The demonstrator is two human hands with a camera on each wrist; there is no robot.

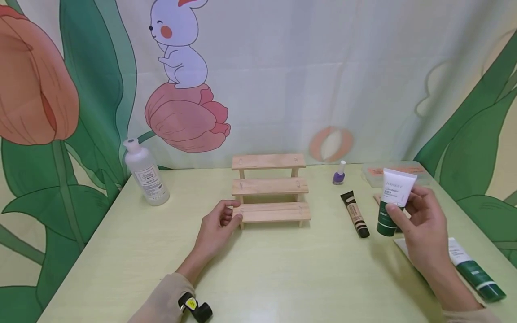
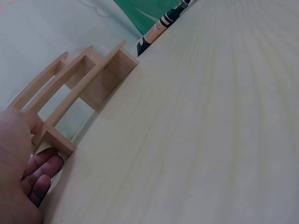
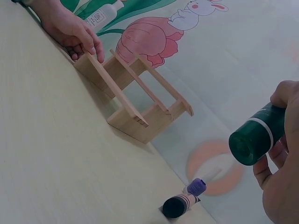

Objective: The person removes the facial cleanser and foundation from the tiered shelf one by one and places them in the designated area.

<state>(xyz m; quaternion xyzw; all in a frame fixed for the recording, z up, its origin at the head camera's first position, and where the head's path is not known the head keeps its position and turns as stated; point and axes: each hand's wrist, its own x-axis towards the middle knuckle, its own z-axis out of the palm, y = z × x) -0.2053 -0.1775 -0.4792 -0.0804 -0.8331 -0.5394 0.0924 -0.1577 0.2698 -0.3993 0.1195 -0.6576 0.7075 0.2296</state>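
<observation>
My right hand (image 1: 428, 224) holds up a small white and green squeeze tube (image 1: 397, 186), thumb across its front, green cap downward above the table. In the right wrist view that green cap (image 3: 250, 140) points toward the stand. A three-step wooden display stand (image 1: 270, 211) stands mid-table. With thumb and fingers, my left hand (image 1: 216, 226) grips the left end of its lowest step. The left wrist view shows the other fingers (image 2: 44, 170) curled beside the stand's end.
A clear pump-less bottle (image 1: 147, 175) stands at the back left. Right of the stand are a purple nail polish bottle (image 1: 339, 174) and a black and beige tube (image 1: 355, 215). A transparent case (image 1: 371, 175) lies behind the right hand, a larger green and white tube (image 1: 478, 273) beside the forearm.
</observation>
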